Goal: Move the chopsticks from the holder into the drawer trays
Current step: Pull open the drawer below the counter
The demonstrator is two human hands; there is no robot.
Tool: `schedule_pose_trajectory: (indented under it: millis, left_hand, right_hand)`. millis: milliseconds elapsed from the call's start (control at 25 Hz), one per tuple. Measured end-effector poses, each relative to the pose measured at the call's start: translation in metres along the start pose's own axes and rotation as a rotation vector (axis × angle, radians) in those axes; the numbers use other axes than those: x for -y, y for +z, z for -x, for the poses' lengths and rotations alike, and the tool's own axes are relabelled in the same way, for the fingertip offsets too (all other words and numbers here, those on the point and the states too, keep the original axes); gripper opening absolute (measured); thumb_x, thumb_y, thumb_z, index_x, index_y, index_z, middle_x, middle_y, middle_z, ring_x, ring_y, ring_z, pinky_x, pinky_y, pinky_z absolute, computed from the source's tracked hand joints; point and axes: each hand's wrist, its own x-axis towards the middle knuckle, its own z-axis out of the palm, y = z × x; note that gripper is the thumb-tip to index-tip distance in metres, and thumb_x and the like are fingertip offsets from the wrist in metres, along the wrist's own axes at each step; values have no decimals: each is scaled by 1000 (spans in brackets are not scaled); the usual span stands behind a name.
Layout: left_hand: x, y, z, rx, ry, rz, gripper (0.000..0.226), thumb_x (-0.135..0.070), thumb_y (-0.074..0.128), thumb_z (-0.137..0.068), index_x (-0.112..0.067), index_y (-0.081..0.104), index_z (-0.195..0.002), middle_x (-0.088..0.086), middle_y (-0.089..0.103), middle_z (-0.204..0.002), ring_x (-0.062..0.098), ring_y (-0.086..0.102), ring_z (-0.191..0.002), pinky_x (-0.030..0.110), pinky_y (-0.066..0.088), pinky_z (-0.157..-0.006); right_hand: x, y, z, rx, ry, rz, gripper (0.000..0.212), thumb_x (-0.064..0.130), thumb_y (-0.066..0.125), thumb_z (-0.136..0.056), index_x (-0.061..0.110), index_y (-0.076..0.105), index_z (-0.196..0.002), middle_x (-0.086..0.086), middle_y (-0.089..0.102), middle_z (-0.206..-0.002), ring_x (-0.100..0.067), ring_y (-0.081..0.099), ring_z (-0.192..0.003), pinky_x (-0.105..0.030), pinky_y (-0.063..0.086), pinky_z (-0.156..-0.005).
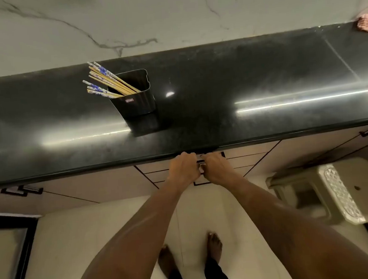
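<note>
A black rectangular holder [135, 100] stands on the dark countertop [242, 117], left of centre. Several bamboo chopsticks [107, 82] with blue-and-white patterned ends lean out of it toward the upper left. Just below the counter's front edge, my left hand [181, 167] and my right hand [216, 166] sit side by side, both curled around the black drawer handle [200, 161]. The drawer front [241, 157] lies flush with the cabinet, so no trays are visible inside.
A marble-patterned wall rises behind the counter. A reddish cloth [367, 23] lies at the far right end. A plastic stool [326, 192] stands on the floor at right. Other cabinet handles [22, 191] flank the drawer, and my bare feet [214, 246] are on the pale tile floor.
</note>
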Motion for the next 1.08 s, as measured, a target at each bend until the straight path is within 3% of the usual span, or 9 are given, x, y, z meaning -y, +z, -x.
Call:
schedule_pose_trajectory:
  millis: [120,200,400,480,560,640,760,960,1080]
  left_hand:
    - [-8,21,-10,51,-12,9,25,-24,62,-96,-14,64,-118,5,69,-104,22,68,-90,33,56,-74]
    - [-13,33,-15,83,27,-22,30,-24,61,-97,-13,61,-124,7,69,-114,25,66,-103,38,55,-89]
    - [-15,57,-34,198,23,-22,29,-22,60,-98,-14,65,-126,9,69,-123,26,63,-115,45,44,-112]
    - [-14,68,-39,261,2,-15,49,-27,59,-100,-16,51,-147,11,55,-148,27,49,-138,50,30,-123]
    - [-12,75,-42,296,-11,-23,70,-30,58,-101,-17,27,-162,10,29,-167,27,23,-156,52,15,-128]
    - [-12,80,-46,290,-13,-31,76,-31,60,-99,-18,21,-163,9,24,-169,26,15,-158,52,12,-129]
    - [-17,86,-48,261,-40,-20,77,-30,64,-97,-18,24,-161,9,31,-165,26,20,-156,49,18,-128]
    - [-25,89,-42,188,-92,12,69,-23,65,-97,-17,33,-157,10,39,-158,28,39,-146,42,33,-122]
    - [-30,86,-41,194,-97,-58,63,-19,63,-97,-16,37,-155,11,43,-155,28,43,-142,41,33,-122]
  right_hand:
    - [-10,8,-7,69,22,42,38,14,66,-94,9,58,-130,-11,61,-127,-27,59,-115,-40,52,-99]
    - [-16,11,-11,96,38,89,35,18,64,-96,9,58,-129,-12,61,-127,-27,58,-115,-38,50,-98]
    - [-27,20,-26,137,62,103,26,15,61,-98,8,63,-123,-14,66,-122,-29,64,-108,-36,53,-88]
    - [-30,26,-29,171,56,110,37,16,60,-99,8,55,-135,-15,60,-132,-30,60,-117,-36,50,-98]
    - [-34,34,-29,188,34,136,49,17,60,-99,10,45,-145,-15,52,-143,-31,52,-129,-38,42,-109]
    - [-37,39,-31,173,60,135,60,19,65,-96,14,39,-150,-12,47,-148,-30,46,-135,-40,37,-115]
    - [-42,42,-37,189,95,146,66,19,69,-94,17,38,-152,-11,46,-150,-30,43,-139,-43,31,-121]
    - [-40,42,-42,222,126,169,62,18,72,-91,17,44,-147,-10,49,-145,-29,48,-134,-40,41,-115]
    - [-39,42,-43,241,95,243,57,19,70,-93,15,46,-144,-12,52,-141,-30,51,-130,-41,45,-109]
